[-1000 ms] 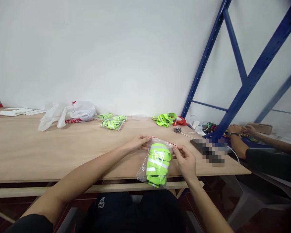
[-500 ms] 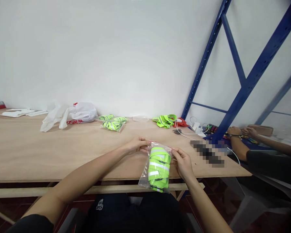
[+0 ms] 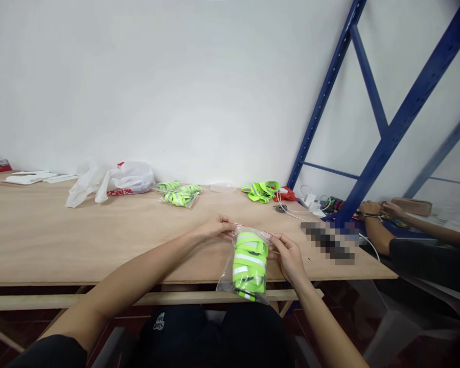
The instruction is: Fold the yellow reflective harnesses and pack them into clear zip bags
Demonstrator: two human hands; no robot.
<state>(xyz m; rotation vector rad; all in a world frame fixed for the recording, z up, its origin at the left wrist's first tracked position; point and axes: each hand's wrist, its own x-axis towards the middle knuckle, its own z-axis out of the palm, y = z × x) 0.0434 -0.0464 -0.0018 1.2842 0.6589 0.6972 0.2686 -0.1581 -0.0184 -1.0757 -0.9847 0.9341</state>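
Note:
A clear zip bag (image 3: pixel 225 278) hangs between my hands at the table's front edge, its red-lined top edge uppermost. Inside it sits a folded bundle of neon-yellow reflective strap (image 3: pixel 250 263) with silver-white stripes. My left hand (image 3: pixel 220 226) pinches the bag's upper left corner between thumb and fingers. At the upper right corner, my right hand (image 3: pixel 287 253) grips the bag the same way, its lower fingers partly hidden behind it. The lower end of the bag hangs past the table edge, above my lap.
Several packed bags of yellow strap (image 3: pixel 179 196) lie by the wall, beside a white plastic bag (image 3: pixel 132 176). Loose yellow strap (image 3: pixel 261 191) lies farther right, near a white cable (image 3: pixel 299 211). A blue metal rack (image 3: pixel 383 133) stands at right; beyond it are another person's hands (image 3: pixel 371 208).
The bag and the strap inside have shifted very slightly left and up. Both my hands keep their hold on its top corners.

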